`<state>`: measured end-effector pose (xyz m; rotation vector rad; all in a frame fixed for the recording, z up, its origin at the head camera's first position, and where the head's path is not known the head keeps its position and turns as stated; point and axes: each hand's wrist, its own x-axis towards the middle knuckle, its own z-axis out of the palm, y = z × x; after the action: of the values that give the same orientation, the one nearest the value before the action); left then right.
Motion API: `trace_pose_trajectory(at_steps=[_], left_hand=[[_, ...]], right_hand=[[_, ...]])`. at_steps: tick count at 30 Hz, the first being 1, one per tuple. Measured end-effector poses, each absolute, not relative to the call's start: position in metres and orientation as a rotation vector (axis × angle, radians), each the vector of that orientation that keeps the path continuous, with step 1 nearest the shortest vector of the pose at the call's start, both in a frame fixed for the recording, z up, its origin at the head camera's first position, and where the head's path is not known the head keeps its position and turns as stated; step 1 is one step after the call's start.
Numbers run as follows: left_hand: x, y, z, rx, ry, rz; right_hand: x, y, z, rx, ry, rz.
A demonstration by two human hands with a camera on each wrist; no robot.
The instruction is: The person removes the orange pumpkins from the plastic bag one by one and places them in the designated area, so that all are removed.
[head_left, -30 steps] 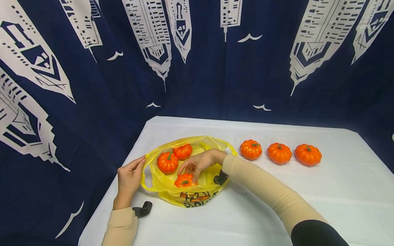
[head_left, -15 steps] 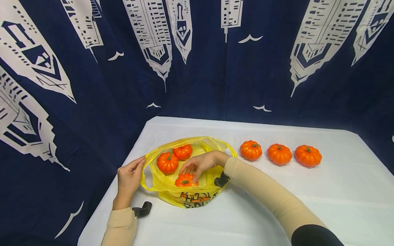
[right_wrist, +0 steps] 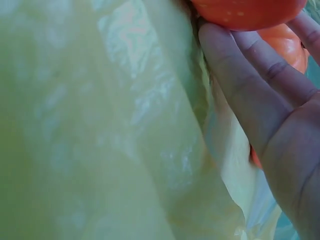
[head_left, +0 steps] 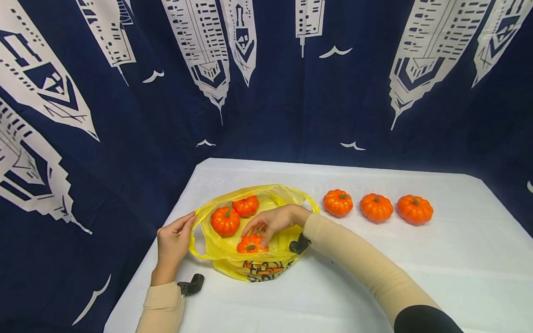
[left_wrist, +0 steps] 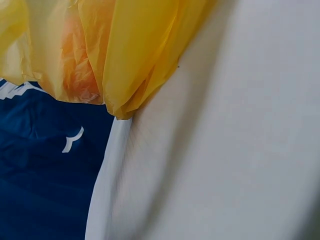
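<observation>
A yellow plastic bag (head_left: 225,267) stands on the white table with its mouth spread wide. My left hand (head_left: 171,245) pinches the bag's left rim near a handle loop. Inside the bag, my right hand (head_left: 278,219) holds a small orange pumpkin (head_left: 249,245) by its sides, near the front wall. Two more pumpkins, one orange with a green stem (head_left: 225,222) and another orange pumpkin (head_left: 246,206) behind it, lie at the bag's left. In the right wrist view, my fingers (right_wrist: 250,90) reach under an orange pumpkin (right_wrist: 250,12). The left wrist view shows the bag's outside (left_wrist: 140,45) but not the hand.
To the right of the bag, three orange pumpkins sit in a row: the nearest pumpkin (head_left: 337,203), a middle pumpkin (head_left: 376,208) and a far-right pumpkin (head_left: 415,210). A dark blue curtain (head_left: 283,125) with white building prints hangs behind the table (head_left: 354,296).
The right hand and the pumpkin it holds have shifted very slightly right inside the bag. The left hand keeps its pinch on the rim.
</observation>
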<state>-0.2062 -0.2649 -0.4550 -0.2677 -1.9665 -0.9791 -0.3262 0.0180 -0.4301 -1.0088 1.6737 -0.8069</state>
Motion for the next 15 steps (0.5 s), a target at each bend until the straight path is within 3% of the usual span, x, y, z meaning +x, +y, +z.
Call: trace_pose_trajectory(at_steps=[15], left_hand=[[-0.2061, -0.2663, -0.4546, -0.276, -1.976, -0.972]], right_hand=[[-0.3261, 0.025, -0.4268, -1.011, 1.759, -0.882]])
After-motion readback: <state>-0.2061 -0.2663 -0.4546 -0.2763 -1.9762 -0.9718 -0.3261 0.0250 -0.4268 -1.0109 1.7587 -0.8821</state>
